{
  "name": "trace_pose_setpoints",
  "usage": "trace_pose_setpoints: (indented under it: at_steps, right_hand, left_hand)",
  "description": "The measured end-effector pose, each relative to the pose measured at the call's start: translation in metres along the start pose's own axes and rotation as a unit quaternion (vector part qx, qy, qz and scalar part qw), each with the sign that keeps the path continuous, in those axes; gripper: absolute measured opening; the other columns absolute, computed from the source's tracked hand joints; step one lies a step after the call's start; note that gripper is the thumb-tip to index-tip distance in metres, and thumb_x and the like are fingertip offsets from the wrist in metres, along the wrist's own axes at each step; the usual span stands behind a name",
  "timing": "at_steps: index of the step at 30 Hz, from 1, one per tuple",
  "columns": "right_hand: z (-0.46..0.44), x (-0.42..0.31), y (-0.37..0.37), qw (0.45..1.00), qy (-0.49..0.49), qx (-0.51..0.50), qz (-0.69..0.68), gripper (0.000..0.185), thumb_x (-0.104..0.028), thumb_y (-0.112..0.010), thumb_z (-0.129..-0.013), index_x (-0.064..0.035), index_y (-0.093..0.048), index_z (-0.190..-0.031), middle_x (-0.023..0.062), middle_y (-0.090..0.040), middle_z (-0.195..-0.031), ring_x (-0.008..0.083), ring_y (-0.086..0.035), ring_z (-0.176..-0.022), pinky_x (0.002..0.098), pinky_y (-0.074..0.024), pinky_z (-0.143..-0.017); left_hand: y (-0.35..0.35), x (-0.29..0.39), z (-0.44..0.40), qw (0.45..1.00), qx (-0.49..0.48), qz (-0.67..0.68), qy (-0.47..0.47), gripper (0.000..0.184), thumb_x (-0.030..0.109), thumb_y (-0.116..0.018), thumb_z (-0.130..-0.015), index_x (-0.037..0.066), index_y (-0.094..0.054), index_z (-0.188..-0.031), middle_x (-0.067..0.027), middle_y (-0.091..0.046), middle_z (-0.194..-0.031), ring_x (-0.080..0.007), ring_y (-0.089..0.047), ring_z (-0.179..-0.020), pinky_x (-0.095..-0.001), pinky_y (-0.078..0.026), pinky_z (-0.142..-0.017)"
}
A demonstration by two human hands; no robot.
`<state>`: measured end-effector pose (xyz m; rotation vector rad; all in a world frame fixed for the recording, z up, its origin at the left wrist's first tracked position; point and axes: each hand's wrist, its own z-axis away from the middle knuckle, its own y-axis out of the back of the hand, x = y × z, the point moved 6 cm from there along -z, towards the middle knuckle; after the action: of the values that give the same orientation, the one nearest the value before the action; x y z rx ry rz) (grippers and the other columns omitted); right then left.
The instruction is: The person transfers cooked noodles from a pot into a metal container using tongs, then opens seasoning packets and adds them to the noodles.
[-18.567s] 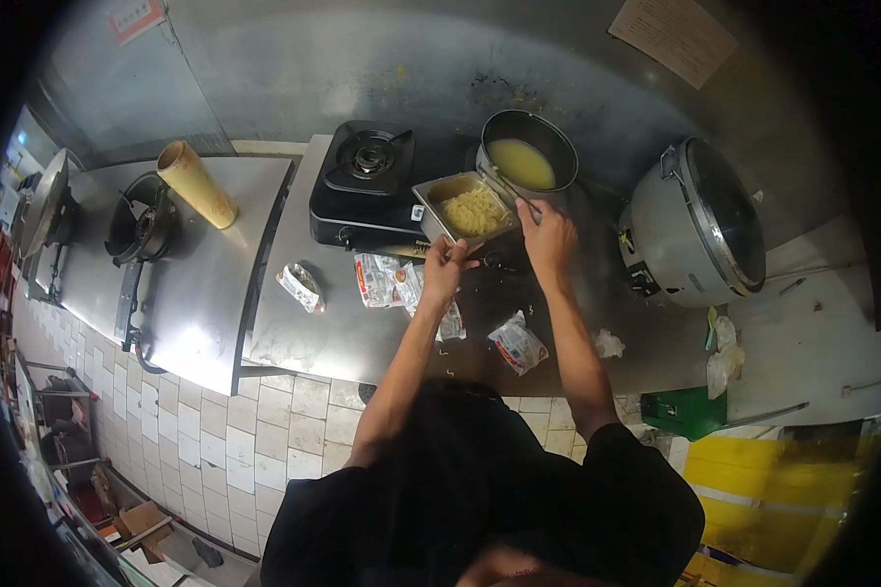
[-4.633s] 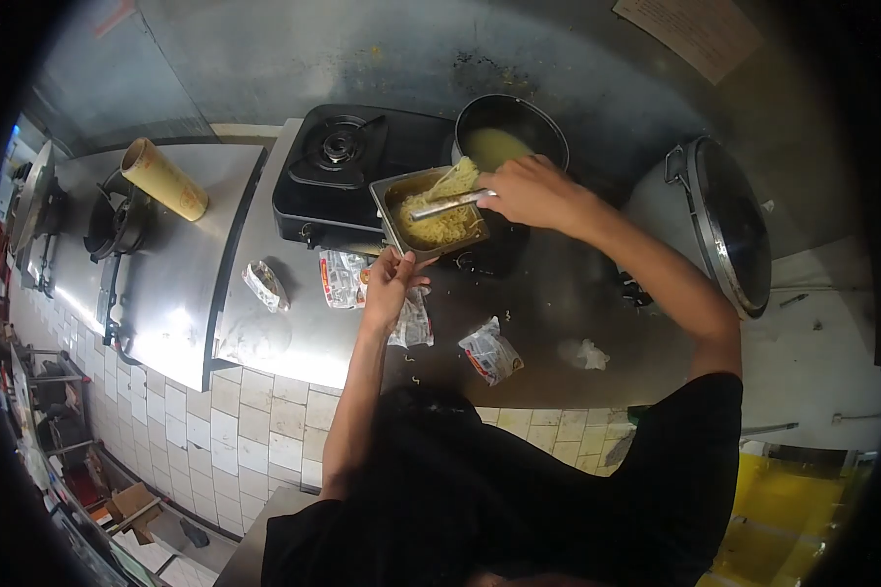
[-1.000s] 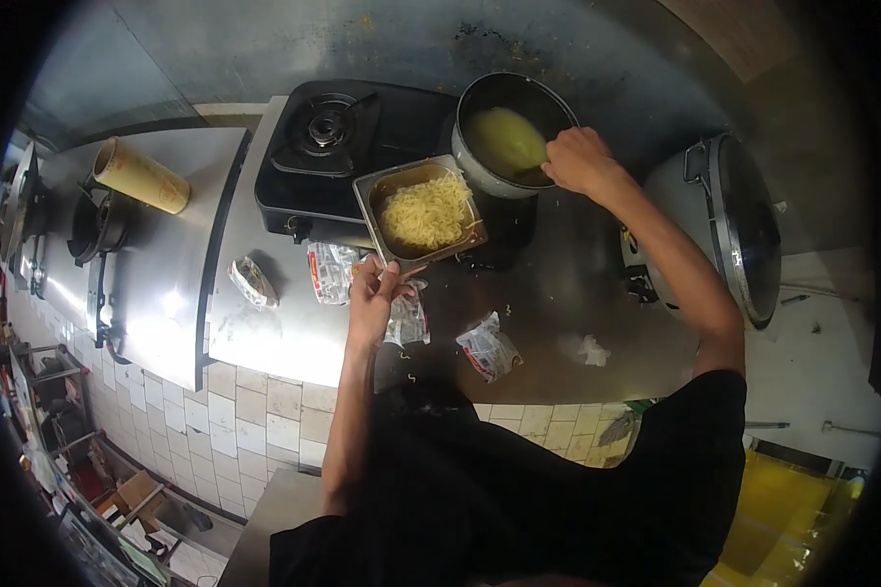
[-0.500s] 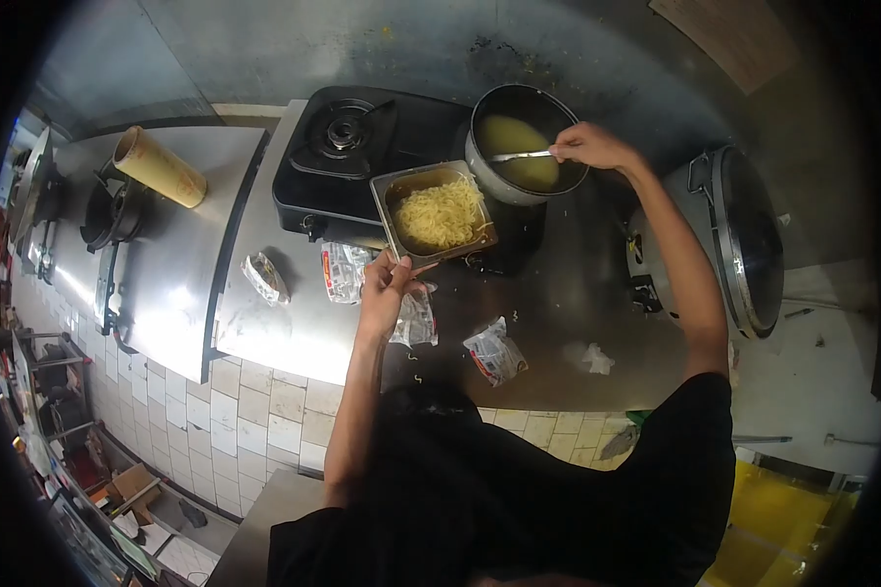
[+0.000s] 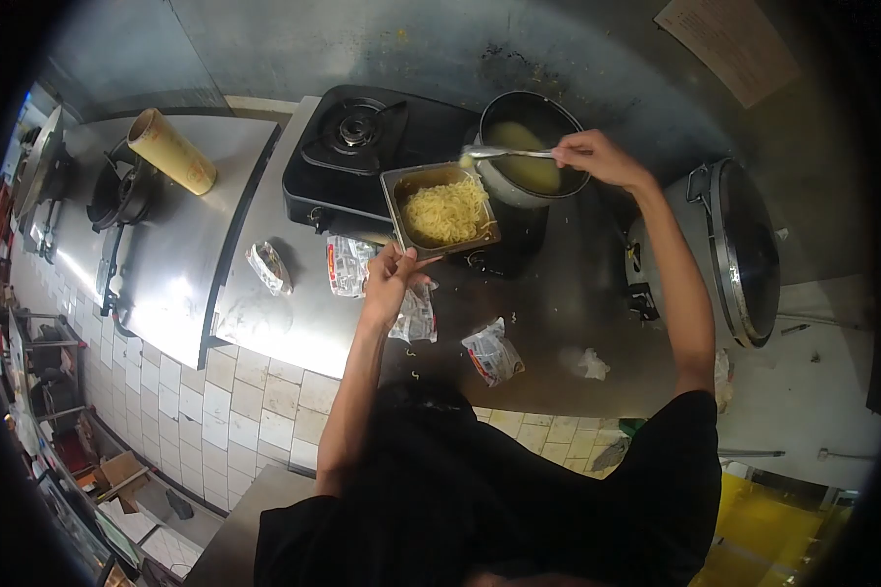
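My left hand is closed on the near rim of a square metal pan, tilted beside the pot. Cooked yellow noodles lie heaped inside it. My right hand grips the handle of a silver metal utensil; whether it is a spoon or tongs I cannot tell. Its far end, with something pale yellow on it, is over the pot's left rim, near the pan. The deep dark pot holds cloudy yellowish liquid and sits at the right side of the black gas stove.
Torn plastic packets and stray noodle bits lie on the steel counter. A crumpled white scrap is farther right. To the right stands a large lidded cooker. On the left counter are a yellowish roll and another burner.
My right hand has lifted the utensil's end out of the pot and toward the pan on the left. My left hand holds the pan in nearly the same place.
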<state>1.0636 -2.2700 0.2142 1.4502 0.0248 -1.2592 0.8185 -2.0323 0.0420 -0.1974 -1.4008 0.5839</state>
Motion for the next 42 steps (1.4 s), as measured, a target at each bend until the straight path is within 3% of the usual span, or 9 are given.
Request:
trace_pose_setpoints:
  at_steps: [2, 3, 7, 16, 22, 29, 37, 39, 42]
  right_hand:
    - [-0.004, -0.032, -0.025, 0.991, 0.13, 0.03, 0.013, 0.034, -0.034, -0.064, -0.093, -0.0007, -0.069, -0.086, 0.0055, -0.068, -0.077, 0.014, -0.062, -0.073, 0.0335, -0.0461, -0.067]
    - [0.0, -0.049, -0.035, 0.987, 0.097, 0.053, 0.113, 0.031, -0.032, -0.066, -0.089, -0.0015, -0.07, -0.086, 0.0144, -0.07, -0.081, 0.0251, -0.068, -0.079, 0.0385, -0.0495, -0.07]
    - [0.017, -0.103, -0.087, 0.948, 0.106, 0.123, 0.275, 0.026, -0.029, -0.066, -0.088, -0.004, -0.07, -0.088, 0.0178, -0.066, -0.071, 0.0375, -0.065, -0.07, 0.044, -0.051, -0.068]
    - [0.061, -0.129, -0.097, 0.915, 0.03, 0.184, 0.357, 0.027, -0.027, -0.063, -0.09, -0.0001, -0.066, -0.087, 0.0183, -0.068, -0.081, 0.0382, -0.066, -0.077, 0.0479, -0.0505, -0.069]
    - [0.038, -0.093, -0.152, 0.88, 0.02, 0.239, 0.41, 0.018, -0.003, -0.051, -0.085, 0.0028, -0.067, -0.09, 0.0212, -0.069, -0.086, 0.0344, -0.07, -0.077, 0.042, -0.0556, -0.066]
    - [0.074, -0.118, -0.134, 0.895, -0.051, 0.211, 0.39, 0.019, -0.011, -0.05, -0.093, 0.0008, -0.065, -0.098, 0.0189, -0.067, -0.094, 0.0382, -0.067, -0.086, 0.0469, -0.0525, -0.075]
    - [0.055, -0.109, -0.194, 0.959, 0.017, 0.178, 0.22, 0.016, -0.01, -0.054, -0.086, 0.0012, -0.064, -0.078, 0.0227, -0.066, -0.084, 0.04, -0.067, -0.075, 0.0507, -0.052, -0.069]
    - [0.065, -0.12, -0.194, 0.953, 0.017, 0.194, 0.233, 0.017, -0.012, -0.055, -0.089, 0.0007, -0.064, -0.082, 0.0222, -0.066, -0.083, 0.0406, -0.065, -0.076, 0.0505, -0.0513, -0.07]
    - [0.077, -0.125, -0.178, 0.937, 0.004, 0.242, 0.252, 0.019, -0.014, -0.055, -0.092, 0.0005, -0.064, -0.085, 0.022, -0.065, -0.082, 0.0415, -0.064, -0.077, 0.0504, -0.0507, -0.07]
  left_hand:
    - [0.003, -0.005, 0.001, 1.0, -0.011, 0.002, 0.01, 0.014, 0.014, -0.05, -0.102, 0.003, -0.049, -0.094, -0.0103, -0.063, -0.103, -0.025, -0.068, -0.103, -0.0275, -0.055, -0.069]
    - [0.003, -0.006, 0.001, 1.0, -0.022, 0.004, 0.018, 0.013, 0.017, -0.05, -0.103, 0.004, -0.05, -0.1, -0.0113, -0.064, -0.112, -0.0245, -0.066, -0.106, -0.028, -0.053, -0.072]
    - [0.002, -0.002, 0.003, 1.0, -0.025, -0.005, 0.01, 0.013, 0.017, -0.049, -0.103, 0.004, -0.05, -0.1, -0.0111, -0.064, -0.112, -0.0237, -0.066, -0.106, -0.0281, -0.053, -0.072]
    - [0.006, -0.004, 0.002, 1.0, -0.024, 0.015, 0.011, 0.013, 0.018, -0.05, -0.103, 0.005, -0.049, -0.1, -0.0103, -0.063, -0.111, -0.0232, -0.067, -0.106, -0.0272, -0.053, -0.071]
    - [0.001, -0.002, 0.008, 0.999, -0.033, 0.008, -0.01, 0.013, 0.017, -0.051, -0.102, 0.006, -0.047, -0.096, -0.0092, -0.064, -0.107, -0.0227, -0.067, -0.106, -0.0272, -0.052, -0.068]
    - [0.014, -0.018, 0.004, 1.0, -0.016, 0.01, -0.006, 0.012, 0.017, -0.051, -0.102, 0.005, -0.048, -0.099, -0.0084, -0.064, -0.105, -0.0229, -0.067, -0.106, -0.0274, -0.052, -0.069]
    - [0.009, -0.016, 0.006, 1.0, -0.028, -0.01, -0.008, 0.014, 0.017, -0.051, -0.103, 0.004, -0.049, -0.105, -0.0105, -0.063, -0.111, -0.0243, -0.066, -0.107, -0.0275, -0.053, -0.071]
    - [0.001, 0.0, 0.015, 0.999, -0.003, 0.039, -0.017, 0.015, 0.013, -0.051, -0.102, 0.002, -0.048, -0.092, -0.007, -0.059, -0.091, -0.0248, -0.07, -0.099, -0.0258, -0.056, -0.062]
    - [0.012, -0.013, 0.01, 0.999, -0.012, 0.041, -0.022, 0.014, 0.012, -0.05, -0.102, 0.002, -0.048, -0.093, -0.008, -0.06, -0.093, -0.0269, -0.069, -0.102, -0.0257, -0.056, -0.062]
